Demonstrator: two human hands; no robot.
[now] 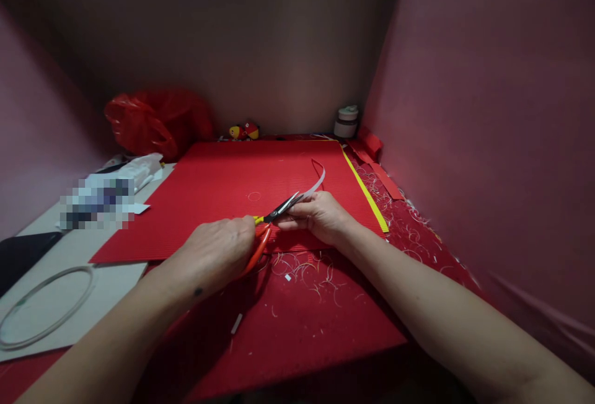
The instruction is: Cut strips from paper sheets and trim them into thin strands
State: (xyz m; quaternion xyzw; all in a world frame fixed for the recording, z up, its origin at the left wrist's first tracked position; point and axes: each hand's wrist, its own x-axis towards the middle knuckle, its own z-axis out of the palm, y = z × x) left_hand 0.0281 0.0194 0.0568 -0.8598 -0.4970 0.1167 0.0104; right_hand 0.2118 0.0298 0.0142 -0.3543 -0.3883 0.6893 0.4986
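Closest to us, the red table cover (279,360) runs along the front edge, with a small pale offcut (237,323) lying on it. Over on the left we have a thin ring (79,269) resting on a pale board (116,308). A little further in, we see a scatter of curly trimmings (320,277) just before the big sheet.

And here's the action! Our left hand (218,246) is curled tight round the handles of the scissors (274,214), orange loop below, yellow above, blades pointing up and to the right. Facing it, our right hand (320,213) has its fingers pinched on a narrow pale strip (320,182), which curves up and away to a red end. The blades lie right at the strip by our fingertips; whether they bite into it, we can't tell.

Both hands are over the red ribbed sheet (223,181), whose left part overlaps the board. A yellow strip (365,190) lines its right side, with more trimmings beyond.

Out at the back wall, we spot a red plastic bag (153,122) on the left, little red-and-yellow toys (244,131) in the middle and a lidded container (346,122) on the right.
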